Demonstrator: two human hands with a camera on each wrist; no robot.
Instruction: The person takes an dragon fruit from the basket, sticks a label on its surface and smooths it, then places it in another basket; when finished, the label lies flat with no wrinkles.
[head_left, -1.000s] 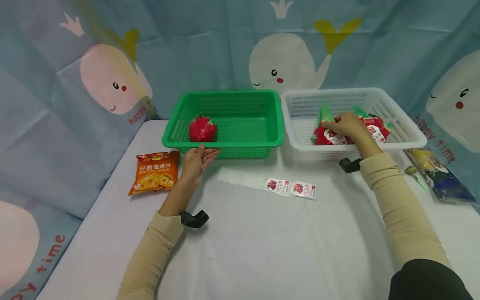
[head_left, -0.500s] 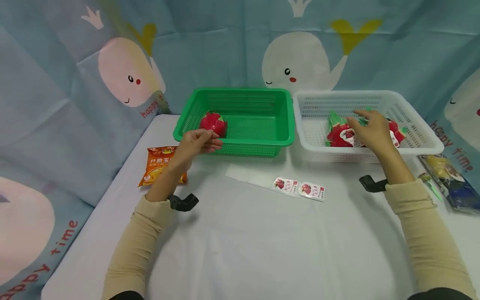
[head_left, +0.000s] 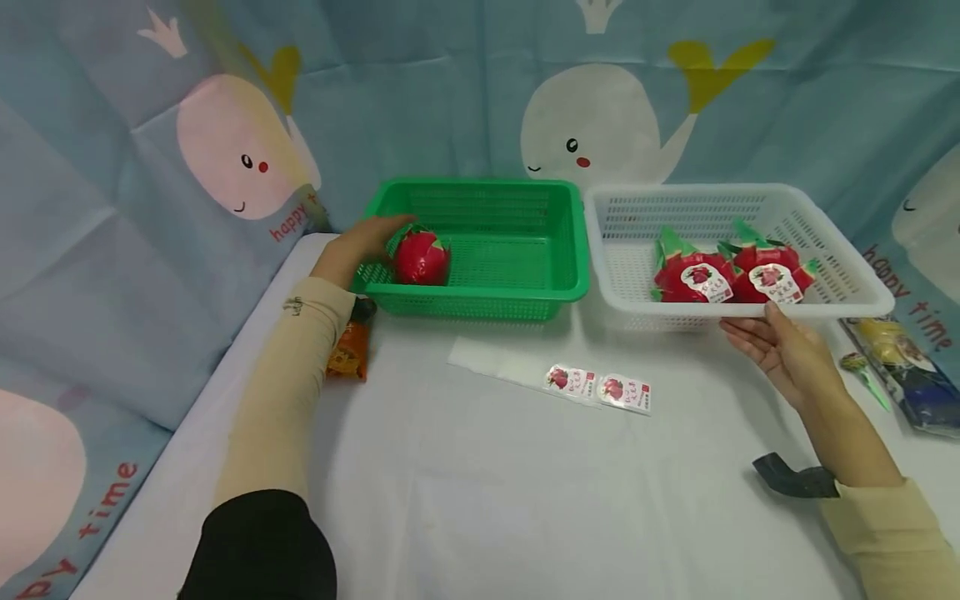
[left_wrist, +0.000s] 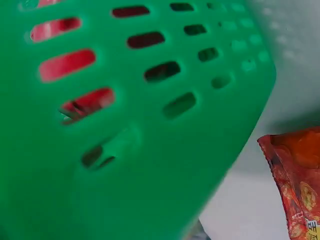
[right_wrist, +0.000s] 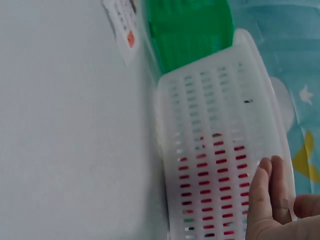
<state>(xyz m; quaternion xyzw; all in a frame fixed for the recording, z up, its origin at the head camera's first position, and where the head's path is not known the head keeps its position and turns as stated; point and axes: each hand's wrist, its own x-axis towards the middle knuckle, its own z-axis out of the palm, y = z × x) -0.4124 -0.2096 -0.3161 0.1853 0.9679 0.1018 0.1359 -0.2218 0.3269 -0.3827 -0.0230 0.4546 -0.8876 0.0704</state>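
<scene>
In the head view, my left hand point(head_left: 363, 250) reaches over the left end of the green basket point(head_left: 480, 296), fingers extended beside and above a red dragon fruit point(head_left: 422, 260). Whether they touch it is unclear; the thumb is hidden. That basket's slotted wall point(left_wrist: 165, 150) fills most of the left wrist view, and red shows through its slots. My right hand point(head_left: 798, 358) touches the front of the white basket point(head_left: 847, 308). Its straight fingers lie against the outer wall, its thumb at the rim. Inside are two dragon fruits with green leaves point(head_left: 693, 275) point(head_left: 772, 271), each bearing a round white label.
A backing strip point(head_left: 495, 362) with two dragon fruit stickers point(head_left: 596, 387) lies before the baskets. An orange snack bag point(head_left: 348, 354) sits partly behind my left forearm. On the right are a blue and yellow packet point(head_left: 907, 375) and a small green-stemmed item point(head_left: 866, 379).
My left hand has moved from the green basket's front rim to its left end, by the dragon fruit. My right hand has left the labelled fruits and come down to the white basket's front rim.
</scene>
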